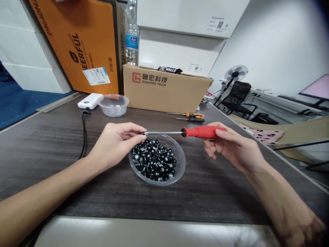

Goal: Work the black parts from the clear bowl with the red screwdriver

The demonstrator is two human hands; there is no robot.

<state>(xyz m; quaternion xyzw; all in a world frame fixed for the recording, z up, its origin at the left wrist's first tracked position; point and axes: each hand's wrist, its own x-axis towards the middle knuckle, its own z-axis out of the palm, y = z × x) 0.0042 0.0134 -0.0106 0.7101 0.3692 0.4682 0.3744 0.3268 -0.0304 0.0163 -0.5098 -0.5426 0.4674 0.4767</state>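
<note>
Red plastic formed the handle of a screwdriver [202,132] held in the right hand [231,149], whose fingers closed around the grip while the steel shaft pointed left, above the rim of a clear plastic bowl [183,164]. The left hand [117,147] was curled into a pinch, its fingertips [137,137] closed at the far end of the shaft. Whether a small part sat at that tip was too small to tell. Both hands hovered over the dark wood-grain desk [38,161], with the bowl between and just below them, filled with small black parts [154,159] that had silver metal ends.

Farther back stood a second clear bowl [113,109] holding small silvery pieces, just beside a white power bank [89,101] with a black cable [83,137] trailing toward the left forearm. 2 more screwdrivers, 1 orange-handled [195,115] and 1 black-handled [196,120], lay near a cardboard box [159,90] printed COHOPE TECH. A Halls packet [169,70] rested on top of that box, and a water bottle [132,37] stood behind it beside an orange carton [82,48].
</note>
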